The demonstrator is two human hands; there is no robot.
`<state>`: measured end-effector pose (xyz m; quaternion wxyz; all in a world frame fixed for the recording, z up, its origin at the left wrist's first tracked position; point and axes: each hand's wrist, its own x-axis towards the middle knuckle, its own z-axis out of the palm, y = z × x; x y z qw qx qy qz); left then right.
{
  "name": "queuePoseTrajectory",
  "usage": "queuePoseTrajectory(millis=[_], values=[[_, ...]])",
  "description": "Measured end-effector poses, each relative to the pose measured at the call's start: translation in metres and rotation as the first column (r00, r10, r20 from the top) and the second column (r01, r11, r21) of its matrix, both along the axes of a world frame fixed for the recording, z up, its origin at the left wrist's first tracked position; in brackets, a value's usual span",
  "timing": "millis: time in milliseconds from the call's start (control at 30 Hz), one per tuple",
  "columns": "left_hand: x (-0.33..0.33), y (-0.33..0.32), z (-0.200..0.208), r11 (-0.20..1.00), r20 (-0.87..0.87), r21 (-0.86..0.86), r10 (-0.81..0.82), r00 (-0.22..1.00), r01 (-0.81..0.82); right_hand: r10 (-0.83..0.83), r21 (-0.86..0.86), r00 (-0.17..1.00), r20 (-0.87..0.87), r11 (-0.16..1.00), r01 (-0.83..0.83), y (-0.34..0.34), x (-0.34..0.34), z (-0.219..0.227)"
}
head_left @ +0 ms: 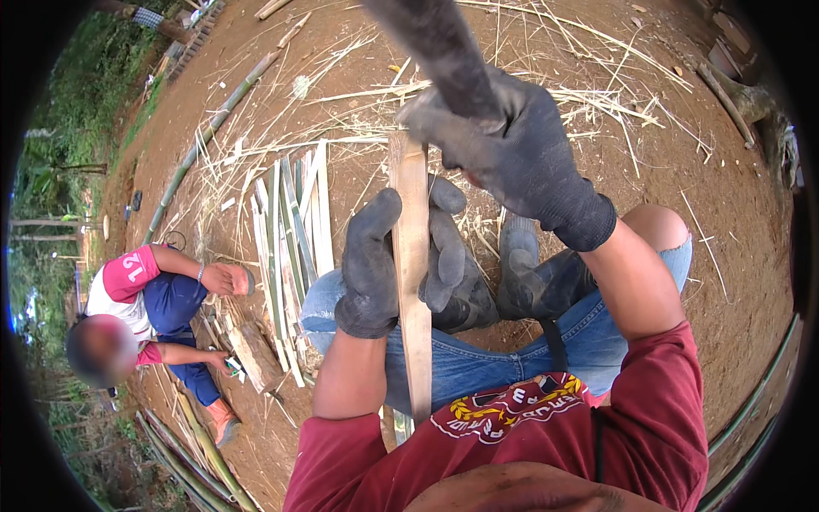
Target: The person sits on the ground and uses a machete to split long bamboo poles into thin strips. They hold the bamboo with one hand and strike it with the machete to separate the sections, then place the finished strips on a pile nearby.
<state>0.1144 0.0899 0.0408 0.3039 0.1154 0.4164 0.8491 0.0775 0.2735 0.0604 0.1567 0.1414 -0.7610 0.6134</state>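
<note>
A pale wooden slat (411, 282) stands lengthwise before my chest, its top end near my right hand. My left hand (368, 260), in a dark grey glove, is closed round the slat's middle, thumb on the left and fingers on the right. My right hand (536, 145), gloved alike, is closed round a long dark bar-like tool (435, 53) just above the slat's top end. That tool sticks up toward the top edge and is blurred; its kind is not clear, and its lower part is hidden by the glove.
Split bamboo strips (294, 226) lie left of my knees. A green bamboo pole (205, 141) rests farther left, and loose shavings (589, 102) cover the ground ahead. At the left a co-worker (136, 290) sits by a split log (249, 346). More poles (200, 452) lie nearby.
</note>
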Motion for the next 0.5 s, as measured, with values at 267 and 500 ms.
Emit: queuePoseTrajectory(millis=[267,500], values=[[-0.004,0.026,0.001,0.99,0.001,-0.098,-0.101,0.995,0.1,-0.076,0.112,0.993,-0.087,0.99,0.086,0.055,-0.002,0.005],[-0.003,0.019,-0.034,0.785,-0.304,-0.499,0.238,0.922,-0.367,-0.012,0.101,0.997,-0.077,0.995,0.02,0.017,0.004,-0.003]])
